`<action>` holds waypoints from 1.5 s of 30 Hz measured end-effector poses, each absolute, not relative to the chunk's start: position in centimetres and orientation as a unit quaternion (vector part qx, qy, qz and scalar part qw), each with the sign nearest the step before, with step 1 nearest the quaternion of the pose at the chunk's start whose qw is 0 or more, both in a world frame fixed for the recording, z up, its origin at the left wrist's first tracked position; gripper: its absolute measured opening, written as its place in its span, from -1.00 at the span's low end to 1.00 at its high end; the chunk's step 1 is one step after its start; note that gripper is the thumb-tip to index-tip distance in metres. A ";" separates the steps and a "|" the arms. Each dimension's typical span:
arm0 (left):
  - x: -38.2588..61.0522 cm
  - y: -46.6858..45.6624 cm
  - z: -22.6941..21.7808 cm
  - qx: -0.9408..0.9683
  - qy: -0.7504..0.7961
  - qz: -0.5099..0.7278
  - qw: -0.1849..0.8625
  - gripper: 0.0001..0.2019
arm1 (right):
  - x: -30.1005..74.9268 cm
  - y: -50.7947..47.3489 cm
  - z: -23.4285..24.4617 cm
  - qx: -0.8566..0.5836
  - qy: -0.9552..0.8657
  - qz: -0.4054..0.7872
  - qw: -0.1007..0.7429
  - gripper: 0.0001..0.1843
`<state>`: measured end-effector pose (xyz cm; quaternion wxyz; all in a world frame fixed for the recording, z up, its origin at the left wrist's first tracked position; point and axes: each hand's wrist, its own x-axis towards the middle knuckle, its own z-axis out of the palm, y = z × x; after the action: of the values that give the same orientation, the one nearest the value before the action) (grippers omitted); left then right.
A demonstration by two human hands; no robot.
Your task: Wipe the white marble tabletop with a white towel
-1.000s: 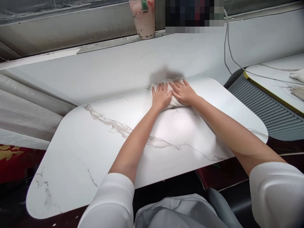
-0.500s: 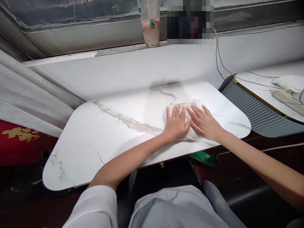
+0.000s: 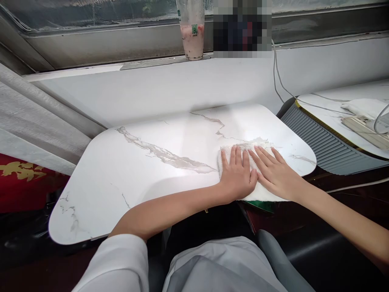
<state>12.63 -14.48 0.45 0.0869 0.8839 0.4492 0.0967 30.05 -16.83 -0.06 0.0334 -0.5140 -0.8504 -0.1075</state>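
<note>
My left hand (image 3: 238, 177) lies flat on a white cloth (image 3: 263, 192), its fingers stretched forward and the thumb out to the right. Beside it my right hand (image 3: 278, 172) presses on the same cloth, fingers spread. The left thumb comes close to the right hand. Under the cloth is the white marble-patterned table (image 3: 182, 140), toward its right end. The cloth's near edge hangs over the table's front edge, and its far edge is bunched up.
A clear cup with pink drink (image 3: 193, 40) stands on the window ledge beside a blurred patch. White cables (image 3: 275, 73) run down the wall to a second table (image 3: 328, 106), which holds a power strip (image 3: 367, 129). A white curtain (image 3: 36, 117) hangs left.
Both hands have slid the cloth toward me and slightly right. Its near edge now reaches past the table's front edge and partly covers the green object below.
</note>
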 end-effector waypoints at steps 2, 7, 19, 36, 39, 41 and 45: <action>13.0 -13.5 0.4 0.883 0.451 0.095 0.093 -0.37 | 30.2 -15.8 0.3 -0.539 -0.839 -0.073 0.014 -0.29; 14.4 -8.9 0.3 0.871 0.468 0.106 0.105 -0.41 | 30.8 -10.7 1.4 -0.597 -0.801 0.014 -0.046 -0.24; 17.8 5.9 0.3 0.837 0.523 0.128 0.100 -0.42 | 33.0 4.8 0.0 -0.610 -0.790 -0.041 0.048 -0.31; 19.7 9.7 0.1 0.825 0.540 0.147 0.079 -0.43 | 34.8 9.1 -0.6 -0.610 -0.786 -0.064 0.078 -0.25; 19.7 8.2 0.1 0.827 0.537 0.144 0.086 -0.42 | 34.5 7.0 -0.5 -0.622 -0.776 -0.057 0.082 -0.26; 19.8 6.8 0.1 0.831 0.530 0.144 0.089 -0.42 | 34.5 5.2 -0.4 -0.627 -0.772 -0.059 0.086 -0.28; 20.0 2.8 0.3 0.842 0.513 0.140 0.085 -0.43 | 35.1 0.8 -0.5 -0.627 -0.772 -0.067 0.084 -0.31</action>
<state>19.95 2.77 0.25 0.0855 0.8424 0.5133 0.1400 35.07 0.76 -0.49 0.0841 -0.6266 -0.7719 -0.0669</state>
